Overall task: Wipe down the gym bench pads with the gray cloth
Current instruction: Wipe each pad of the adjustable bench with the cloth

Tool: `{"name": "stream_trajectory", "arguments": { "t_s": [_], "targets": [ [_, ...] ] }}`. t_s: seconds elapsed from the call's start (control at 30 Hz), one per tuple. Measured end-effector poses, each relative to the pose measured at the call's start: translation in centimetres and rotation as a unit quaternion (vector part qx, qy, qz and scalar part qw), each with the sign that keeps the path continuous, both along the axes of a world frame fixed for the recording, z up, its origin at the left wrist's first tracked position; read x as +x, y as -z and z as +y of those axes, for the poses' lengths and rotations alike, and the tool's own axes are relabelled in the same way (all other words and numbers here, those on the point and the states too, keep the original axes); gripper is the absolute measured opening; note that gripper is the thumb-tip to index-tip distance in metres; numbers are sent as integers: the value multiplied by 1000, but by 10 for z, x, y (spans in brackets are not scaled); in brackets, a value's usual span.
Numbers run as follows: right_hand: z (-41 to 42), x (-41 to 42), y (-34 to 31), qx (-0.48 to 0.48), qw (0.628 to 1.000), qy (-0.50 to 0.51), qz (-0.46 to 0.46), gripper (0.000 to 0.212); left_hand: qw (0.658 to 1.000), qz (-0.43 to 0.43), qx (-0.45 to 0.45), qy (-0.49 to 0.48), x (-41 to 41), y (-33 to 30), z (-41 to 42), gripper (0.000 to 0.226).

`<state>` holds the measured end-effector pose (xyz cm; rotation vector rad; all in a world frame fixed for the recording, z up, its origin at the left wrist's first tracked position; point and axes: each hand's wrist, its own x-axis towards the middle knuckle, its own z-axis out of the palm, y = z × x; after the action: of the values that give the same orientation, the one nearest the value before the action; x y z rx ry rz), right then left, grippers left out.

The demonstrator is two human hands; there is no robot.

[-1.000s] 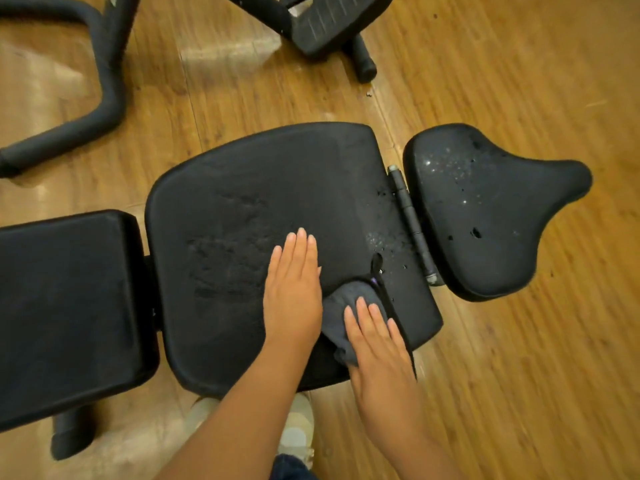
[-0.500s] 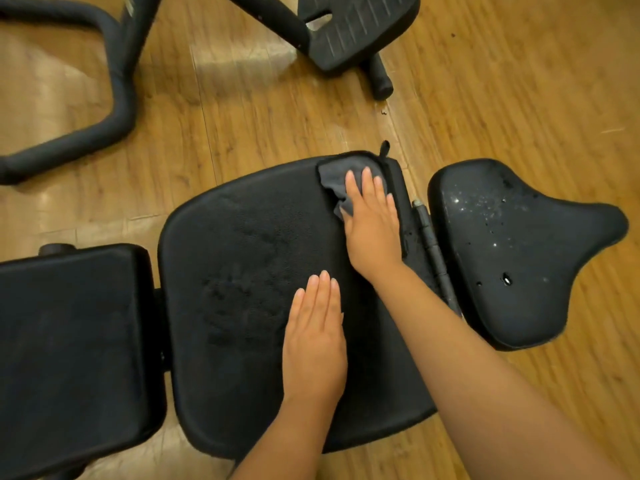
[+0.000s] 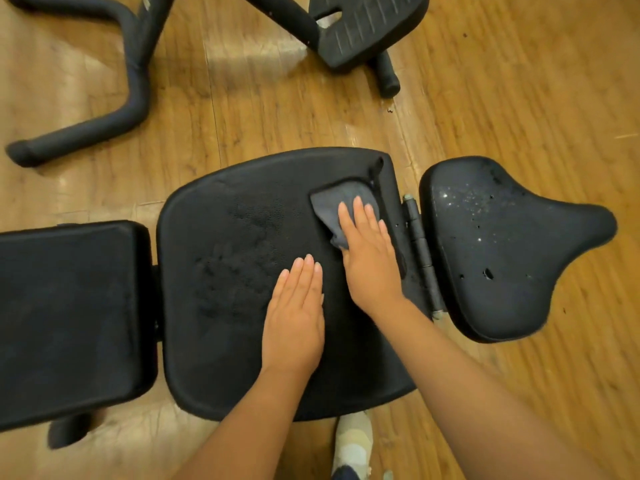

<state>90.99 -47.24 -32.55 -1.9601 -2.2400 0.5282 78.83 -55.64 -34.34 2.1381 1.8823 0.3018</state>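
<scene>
The black gym bench lies across the view in three pads: a left pad [image 3: 65, 317], a wide middle pad [image 3: 225, 306] and a saddle-shaped right pad [image 3: 498, 244] speckled with droplets. The gray cloth [image 3: 332, 206] is on the middle pad near its far right corner. My right hand [image 3: 370, 258] lies flat on the cloth's near half and presses it to the pad. My left hand [image 3: 298, 313] rests flat on the middle pad beside it, fingers together, holding nothing.
A metal hinge bar [image 3: 422, 251] joins the middle and right pads. On the wooden floor behind are a curved black tube frame [image 3: 131, 84] and a ribbed black footplate [image 3: 363, 26]. A light shoe [image 3: 353, 445] shows below the bench.
My right hand swept the cloth from the pad's near right edge up to the far right corner, then drew it back a little. My left hand stayed flat on the pad.
</scene>
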Motion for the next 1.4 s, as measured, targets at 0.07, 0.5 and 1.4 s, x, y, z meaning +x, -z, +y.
{"name": "stream_trajectory", "arguments": {
  "t_s": [0.07,0.5,1.4],
  "targets": [
    [-45,10,-2,-1,1000,-3,-6,71,1000,-11,3,-2,0,-2,0,45],
    [-171,34,-1,-55,998,-41,-11,83,1000,2,17,-17,2,1,2,46],
    [-5,49,3,-14,999,-40,2,68,1000,-8,7,-10,2,1,2,46]
  ]
}}
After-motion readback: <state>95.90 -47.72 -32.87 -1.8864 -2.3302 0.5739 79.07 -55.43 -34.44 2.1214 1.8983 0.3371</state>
